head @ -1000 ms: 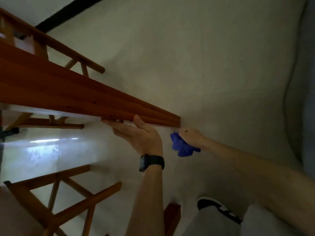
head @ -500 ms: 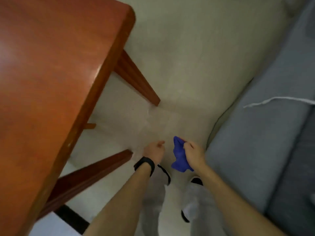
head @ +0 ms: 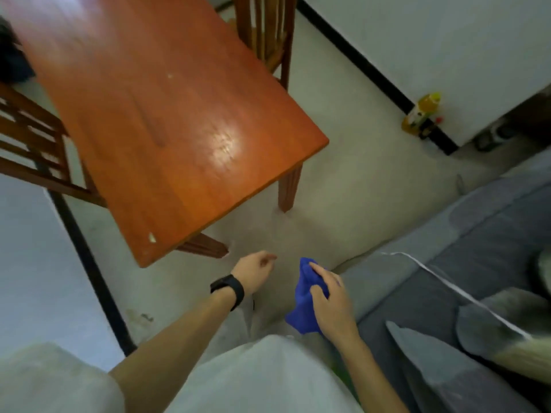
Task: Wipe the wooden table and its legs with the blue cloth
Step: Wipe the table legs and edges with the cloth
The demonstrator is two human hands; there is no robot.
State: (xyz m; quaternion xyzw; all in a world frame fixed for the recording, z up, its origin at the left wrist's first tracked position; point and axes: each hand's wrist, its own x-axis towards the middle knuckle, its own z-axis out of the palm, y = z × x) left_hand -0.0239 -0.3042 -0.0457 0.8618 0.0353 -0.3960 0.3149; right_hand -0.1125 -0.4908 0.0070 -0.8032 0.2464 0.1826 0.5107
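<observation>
The wooden table [head: 167, 120] fills the upper left, its glossy reddish top seen from above. Two of its legs show, one under the near right corner [head: 288, 186] and one under the near edge [head: 205, 248]. My right hand [head: 331, 299] grips the bunched blue cloth [head: 304, 305] in front of my body, clear of the table. My left hand [head: 253, 274], with a black watch on the wrist, hangs loosely curled just below the table's near corner and holds nothing.
A wooden chair [head: 265, 34] stands at the table's far side and another chair [head: 32, 144] at its left. A grey sofa [head: 465, 281] with a white cord lies to the right. A yellow bottle [head: 422, 113] stands by the wall.
The view has risen from under the table to above it. My left hand has let go of the table's underside, and both hands have come back toward my body with the cloth.
</observation>
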